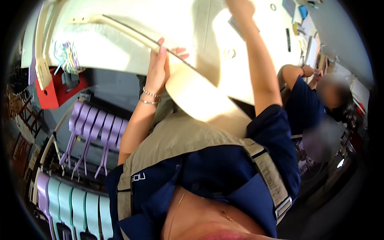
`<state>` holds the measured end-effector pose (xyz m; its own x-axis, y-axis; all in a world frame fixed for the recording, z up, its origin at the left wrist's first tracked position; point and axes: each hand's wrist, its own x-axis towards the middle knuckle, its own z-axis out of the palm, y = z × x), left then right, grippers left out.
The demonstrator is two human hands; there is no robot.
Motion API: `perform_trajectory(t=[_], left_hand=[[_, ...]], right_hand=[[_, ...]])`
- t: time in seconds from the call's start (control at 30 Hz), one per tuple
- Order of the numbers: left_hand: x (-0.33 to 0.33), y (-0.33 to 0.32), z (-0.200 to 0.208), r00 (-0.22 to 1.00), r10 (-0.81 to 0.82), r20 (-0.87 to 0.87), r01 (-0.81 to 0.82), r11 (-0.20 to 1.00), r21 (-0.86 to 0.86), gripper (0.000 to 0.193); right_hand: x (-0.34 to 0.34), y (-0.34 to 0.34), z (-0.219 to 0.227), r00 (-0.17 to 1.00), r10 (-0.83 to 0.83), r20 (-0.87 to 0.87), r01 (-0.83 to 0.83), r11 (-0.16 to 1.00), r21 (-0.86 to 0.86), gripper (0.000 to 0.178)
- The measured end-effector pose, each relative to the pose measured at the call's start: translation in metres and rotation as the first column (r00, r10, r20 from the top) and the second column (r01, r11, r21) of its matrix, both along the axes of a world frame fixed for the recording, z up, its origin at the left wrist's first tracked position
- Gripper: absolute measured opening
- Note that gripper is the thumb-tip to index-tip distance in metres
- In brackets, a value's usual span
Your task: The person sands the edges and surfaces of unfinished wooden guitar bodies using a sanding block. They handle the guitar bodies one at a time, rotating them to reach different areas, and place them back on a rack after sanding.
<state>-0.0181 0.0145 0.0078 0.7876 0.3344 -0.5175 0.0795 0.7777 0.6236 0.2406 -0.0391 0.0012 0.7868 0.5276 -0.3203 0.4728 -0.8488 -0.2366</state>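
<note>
A pale cream guitar lies slantwise before me, seen mostly along its curved side. Its body rests near my apron, and its headstock points to the far left. A thin dark edge runs along the neck. My left hand is closed round the neck where it meets the body, fingers showing on both sides. My right hand reaches over the table at the top edge, where its fingers are cut off and washed out by glare. Close under that wrist lies a flat grey rectangular piece.
On the white table are tape rolls and a spiral notebook. Coloured bands lie by a red box and another cream neck. Purple and mint guitars hang left. A co-worker sits right.
</note>
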Motion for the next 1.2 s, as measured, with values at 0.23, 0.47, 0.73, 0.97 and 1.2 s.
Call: perform_trajectory(t=[0.23, 0.47, 0.73, 0.97, 1.2], left_hand=[[0.000, -0.002, -0.006, 0.992, 0.036, 0.121, -0.035, 0.999, -0.009, 0.070], [-0.001, -0.005, -0.008, 0.987, 0.038, 0.153, -0.047, 0.997, 0.054, 0.079], [-0.006, -0.005, -0.012, 0.985, -0.022, 0.174, -0.011, 0.983, 0.184, 0.085], [-0.008, -0.007, -0.020, 0.968, 0.007, 0.250, -0.043, 0.989, 0.138, 0.086], [-0.003, -0.005, -0.008, 0.980, 0.045, 0.192, -0.066, 0.992, 0.107, 0.072]], right_hand=[[0.085, -0.012, -0.028, 0.994, -0.094, 0.048, 0.098, 0.991, -0.093, 0.042], [0.091, -0.007, -0.032, 0.974, -0.167, 0.150, 0.178, 0.982, -0.061, 0.031], [0.083, -0.024, -0.022, 0.878, -0.269, -0.396, 0.409, 0.851, 0.330, 0.059], [-0.026, -0.002, 0.035, 0.617, 0.130, -0.776, 0.517, 0.676, 0.525, 0.018], [-0.067, 0.015, 0.059, 0.561, 0.647, -0.516, -0.117, 0.679, 0.725, 0.008]])
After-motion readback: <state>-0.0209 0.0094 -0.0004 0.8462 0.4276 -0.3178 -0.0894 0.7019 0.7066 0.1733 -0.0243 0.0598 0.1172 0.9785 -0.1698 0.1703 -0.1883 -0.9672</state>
